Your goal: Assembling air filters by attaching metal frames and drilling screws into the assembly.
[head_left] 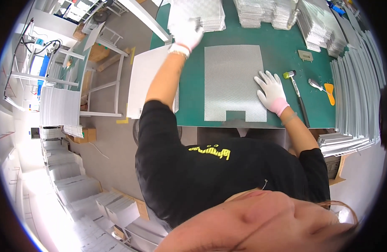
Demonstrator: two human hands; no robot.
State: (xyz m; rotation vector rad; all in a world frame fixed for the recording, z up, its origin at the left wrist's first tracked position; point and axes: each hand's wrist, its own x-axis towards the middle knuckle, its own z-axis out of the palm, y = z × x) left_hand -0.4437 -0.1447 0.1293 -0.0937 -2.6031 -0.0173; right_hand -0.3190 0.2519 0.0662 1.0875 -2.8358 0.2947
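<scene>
A grey metal mesh sheet (232, 82) with a notch in its near edge lies flat on the green mat (281, 42). My right hand (270, 91), in a white glove, rests flat on the sheet's right edge with fingers spread. My left hand (187, 34), also gloved, is stretched to the far left and touches the near corner of a stack of mesh sheets (200, 13). That hand is blurred, so its grip cannot be made out.
A mallet (295, 86) with a black handle, an orange scraper (329, 93) and a small grey bracket (305, 55) lie right of the sheet. More mesh stacks (265, 12) line the far edge. Metal frames (355, 90) fill the right side, and a white panel (146, 80) sits left.
</scene>
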